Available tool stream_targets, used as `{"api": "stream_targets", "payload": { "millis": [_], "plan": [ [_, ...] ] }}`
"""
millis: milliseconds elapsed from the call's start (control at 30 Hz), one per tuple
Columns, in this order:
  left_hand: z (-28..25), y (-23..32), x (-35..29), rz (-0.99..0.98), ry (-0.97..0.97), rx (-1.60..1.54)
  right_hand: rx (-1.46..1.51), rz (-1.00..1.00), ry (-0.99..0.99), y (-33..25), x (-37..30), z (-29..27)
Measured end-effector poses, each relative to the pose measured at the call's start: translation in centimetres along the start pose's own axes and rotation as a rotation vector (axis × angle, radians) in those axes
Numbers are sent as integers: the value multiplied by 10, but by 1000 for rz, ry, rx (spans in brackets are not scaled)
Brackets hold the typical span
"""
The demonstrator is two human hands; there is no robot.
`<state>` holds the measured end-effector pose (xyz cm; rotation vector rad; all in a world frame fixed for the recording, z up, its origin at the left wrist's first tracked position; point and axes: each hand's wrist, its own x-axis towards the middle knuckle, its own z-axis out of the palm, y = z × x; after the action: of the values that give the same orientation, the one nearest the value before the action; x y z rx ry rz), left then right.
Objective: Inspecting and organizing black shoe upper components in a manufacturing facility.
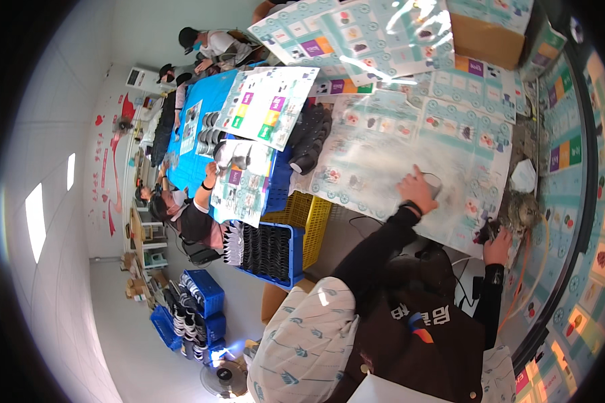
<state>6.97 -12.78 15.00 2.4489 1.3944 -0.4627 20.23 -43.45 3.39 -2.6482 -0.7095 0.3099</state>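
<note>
My left hand [418, 193] is over the printed sheet on the table, its fingers closed on a pale grey rounded piece [434, 183]. What kind of piece it is cannot be made out. To the right, my right hand [497, 246] is closed at a small dark item [488, 231] beside a greyish machine part [519, 211]. Fingers and dark item blur together there, so its kind is unclear. Under my left hand, the light teal printed plastic sheet [383, 151] covers the worktable and catches glare.
Black curved pieces [310, 134] are heaped at the table's left edge. A blue crate [296, 235] of black pieces adjoins a yellow crate [321, 232]. Co-workers sit around a blue-covered table [208, 91]. A fan [223, 379] stands lower left; an orange hose [541, 258] hangs right.
</note>
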Motion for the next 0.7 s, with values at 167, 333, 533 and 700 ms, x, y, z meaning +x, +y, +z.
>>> {"api": "stream_targets", "payload": {
  "millis": [167, 333, 533, 700],
  "plan": [
    [-85, -208, 39, -241, 458, 212, 59, -23, -41, -20, -3, -9],
    [-154, -456, 68, -664, 331, 107, 77, -81, 31, -84, -6, 2],
    [-154, -577, 110, -504, 410, 75, -15, -147, 31, -151, -20, 21],
    [-138, -583, 149, -423, 414, 44, 9, -117, -43, -233, -38, 13]
  ]
}}
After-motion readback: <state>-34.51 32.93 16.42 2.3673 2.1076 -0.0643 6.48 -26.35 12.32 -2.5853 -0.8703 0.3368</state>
